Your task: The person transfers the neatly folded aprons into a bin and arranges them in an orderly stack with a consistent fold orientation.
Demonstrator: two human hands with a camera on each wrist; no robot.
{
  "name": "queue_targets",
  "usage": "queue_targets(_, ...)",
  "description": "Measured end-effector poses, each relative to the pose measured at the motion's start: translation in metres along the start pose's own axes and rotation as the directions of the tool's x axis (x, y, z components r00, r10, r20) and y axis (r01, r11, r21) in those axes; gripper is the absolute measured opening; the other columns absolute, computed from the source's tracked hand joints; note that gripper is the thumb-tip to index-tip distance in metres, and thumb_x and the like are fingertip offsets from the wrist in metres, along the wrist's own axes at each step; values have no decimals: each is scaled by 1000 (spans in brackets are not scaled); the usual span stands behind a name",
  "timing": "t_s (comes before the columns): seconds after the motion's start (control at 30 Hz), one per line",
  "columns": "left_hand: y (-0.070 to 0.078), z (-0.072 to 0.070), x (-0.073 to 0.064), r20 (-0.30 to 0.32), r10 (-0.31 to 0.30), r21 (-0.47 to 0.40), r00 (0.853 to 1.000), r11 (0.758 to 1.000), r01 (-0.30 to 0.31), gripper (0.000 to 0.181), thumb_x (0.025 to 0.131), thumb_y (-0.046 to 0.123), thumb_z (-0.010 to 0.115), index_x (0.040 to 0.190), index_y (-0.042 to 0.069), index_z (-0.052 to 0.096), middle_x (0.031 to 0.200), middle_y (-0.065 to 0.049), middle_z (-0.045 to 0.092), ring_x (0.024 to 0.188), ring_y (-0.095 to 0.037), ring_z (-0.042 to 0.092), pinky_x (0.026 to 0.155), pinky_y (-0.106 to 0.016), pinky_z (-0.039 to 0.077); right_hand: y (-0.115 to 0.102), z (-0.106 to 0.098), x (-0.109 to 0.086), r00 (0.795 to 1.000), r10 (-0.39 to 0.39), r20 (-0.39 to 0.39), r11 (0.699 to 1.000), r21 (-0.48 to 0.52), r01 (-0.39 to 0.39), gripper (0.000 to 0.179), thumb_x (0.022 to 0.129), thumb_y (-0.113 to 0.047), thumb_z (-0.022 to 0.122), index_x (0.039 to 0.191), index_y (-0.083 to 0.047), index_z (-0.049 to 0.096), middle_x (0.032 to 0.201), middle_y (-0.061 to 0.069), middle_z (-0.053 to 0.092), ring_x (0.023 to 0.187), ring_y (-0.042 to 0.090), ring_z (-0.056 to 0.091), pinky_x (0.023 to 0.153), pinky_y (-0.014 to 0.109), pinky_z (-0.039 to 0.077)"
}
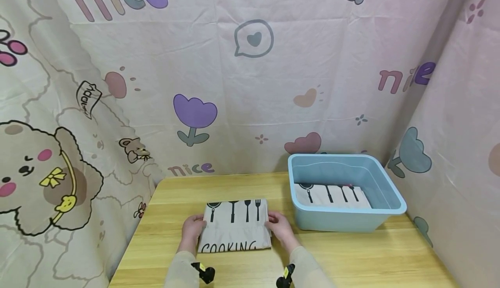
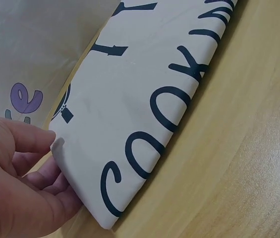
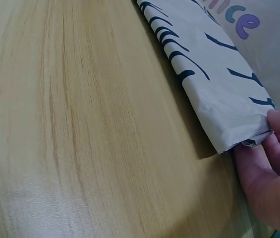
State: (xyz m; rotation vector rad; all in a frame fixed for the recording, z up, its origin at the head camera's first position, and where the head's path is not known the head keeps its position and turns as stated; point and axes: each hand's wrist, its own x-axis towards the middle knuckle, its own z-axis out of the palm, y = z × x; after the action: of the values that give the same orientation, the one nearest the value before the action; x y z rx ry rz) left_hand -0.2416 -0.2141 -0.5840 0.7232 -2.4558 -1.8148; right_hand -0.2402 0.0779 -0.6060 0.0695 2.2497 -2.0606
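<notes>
A folded white cloth (image 1: pixel 234 232) with dark kitchen utensils and the word COOKING printed on it is at the middle of the table's front part. My left hand (image 1: pixel 192 231) pinches its left edge; in the left wrist view, the thumb and fingers of that hand (image 2: pixel 23 173) meet at the cloth's side. On the opposite edge, my right hand (image 1: pixel 282 228) pinches the folded layers. The right wrist view shows the layered end of the cloth (image 3: pixel 204 116) between thumb and fingers, its near corner slightly above the table.
To the right stands a light blue plastic bin (image 1: pixel 336 220). Inside it lies another folded cloth (image 1: pixel 332 196) with a similar utensil print. The wooden table (image 1: pixel 175 192) backs onto a printed curtain (image 1: pixel 250 84), and curtains hang at both sides.
</notes>
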Motion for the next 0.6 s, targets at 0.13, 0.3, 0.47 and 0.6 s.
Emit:
queue_targets(0.13,0,0,-2,-13,25,1,1000,1000,-25,39,87,-8,57,125,-14,57,123,-36,57,102,-43,61,84,-49,53,-1,0,0,1000,-6,-11,1000,-3,6,38,86,9,63,122,17,55,110,25,63,99,29,61,83,40,55)
queue_targets(0.3,-2,-1,-3,-23,40,-30,999,999,-40,40,86,-9,59,125,-13,58,120,-35,59,97,-39,63,78,-43,55,-2,2,0,999,-13,-46,1000,-2,13,37,85,10,62,122,16,57,108,23,63,97,28,60,82,39,54)
queue_targets(0.47,-1,-1,-7,-29,32,-96,999,995,-35,40,86,-9,59,126,-11,59,120,-34,60,94,-35,64,72,-37,55,-3,3,-1,996,-39,-82,999,-8,39,36,82,12,62,118,16,59,104,20,64,95,28,60,80,34,53)
queue_targets(0.6,1,-1,-9,-41,27,-131,999,991,-32,40,86,-10,59,125,-10,60,120,-32,61,93,-32,64,69,-33,54,-6,2,-1,994,-53,-94,999,-2,53,35,81,12,61,116,16,59,103,20,63,94,28,60,78,32,53)
